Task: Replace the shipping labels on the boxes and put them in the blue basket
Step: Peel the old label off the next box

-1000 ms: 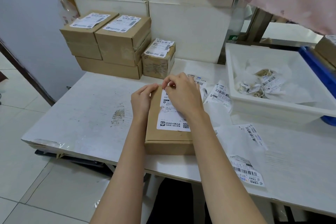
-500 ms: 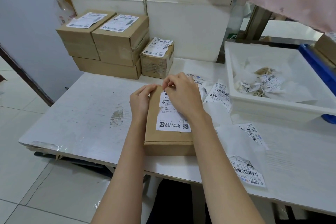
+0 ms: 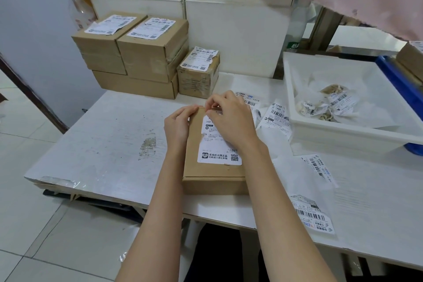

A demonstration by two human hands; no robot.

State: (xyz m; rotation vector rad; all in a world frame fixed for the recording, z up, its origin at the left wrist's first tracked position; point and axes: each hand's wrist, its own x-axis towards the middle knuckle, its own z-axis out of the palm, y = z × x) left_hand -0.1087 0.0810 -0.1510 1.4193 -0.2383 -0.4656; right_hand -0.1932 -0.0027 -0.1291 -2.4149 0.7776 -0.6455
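A flat brown cardboard box (image 3: 211, 174) lies near the table's front edge, its white shipping label (image 3: 217, 149) stuck on top. My left hand (image 3: 177, 125) curls round the box's far left corner and steadies it. At the label's far edge, the fingertips of my right hand (image 3: 231, 119) pinch; the hand hides the upper part of the label. The blue basket (image 3: 399, 89) shows only as a blue rim at the far right, behind the white tray.
Stacked labelled boxes (image 3: 137, 52) and a small box (image 3: 198, 73) stand at the back left by a plastic bottle (image 3: 79, 10). A white tray (image 3: 343, 130) holds crumpled labels. Loose new labels (image 3: 274, 117) and backing sheets (image 3: 313, 215) lie right of the box.
Both hands stay at the box's far edge with almost no movement; the view has shifted slightly.
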